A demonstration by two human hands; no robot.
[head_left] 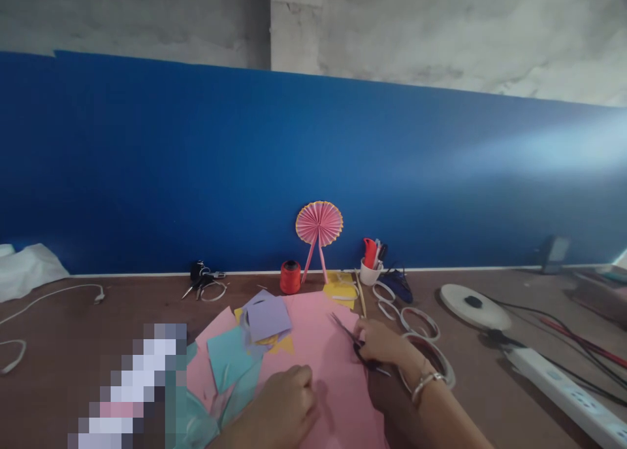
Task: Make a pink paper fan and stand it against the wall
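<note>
while right fingers clamp one pair of scissors, left fingers curled together, one pink sheet below

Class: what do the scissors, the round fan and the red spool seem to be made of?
Scissors: probably metal blades, thin and greyish; dark handles, perhaps plastic, partly covered. 
Round fan: matte paper, judging by its crisp pleats. 
Red spool: likely wound thread, finish unclear; its core material can't be told.
</note>
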